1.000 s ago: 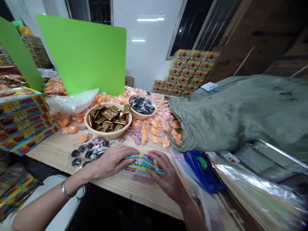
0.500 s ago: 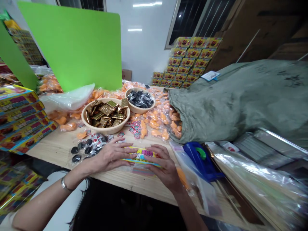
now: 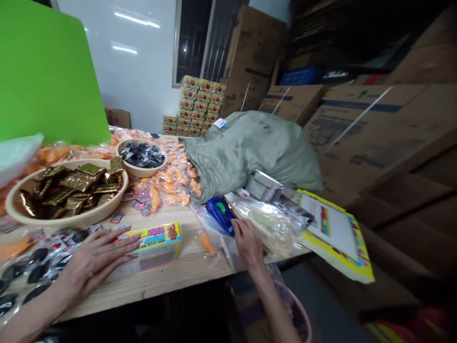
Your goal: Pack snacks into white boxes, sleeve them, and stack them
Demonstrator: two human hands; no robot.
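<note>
A small printed yellow-and-blue carton (image 3: 160, 240) lies on the wooden table. My left hand (image 3: 94, 259) rests on its left end, fingers stretched out flat. A blue tape dispenser (image 3: 220, 214) with a green roll inside sits to the right of the carton. At the dispenser's near end, my right hand (image 3: 248, 243) has its fingers closed on it. Between carton and dispenser is a wrapped orange piece (image 3: 207, 243). Black round pieces in clear wrap (image 3: 37, 264) lie beside and partly under my left forearm.
A bowl of gold-wrapped packets (image 3: 67, 219) and a bowl of black wrapped pieces (image 3: 143, 172) stand behind. A grey-green sack (image 3: 250, 147) opens onto wrapped orange pieces. Clear plastic bags (image 3: 264, 219) and a metal tin (image 3: 264, 183) lie right. Stacked small boxes (image 3: 196, 107) stand at the back.
The view has swung right. My right hand has left the carton and moved right to the tape dispenser. My left hand stays on the carton.
</note>
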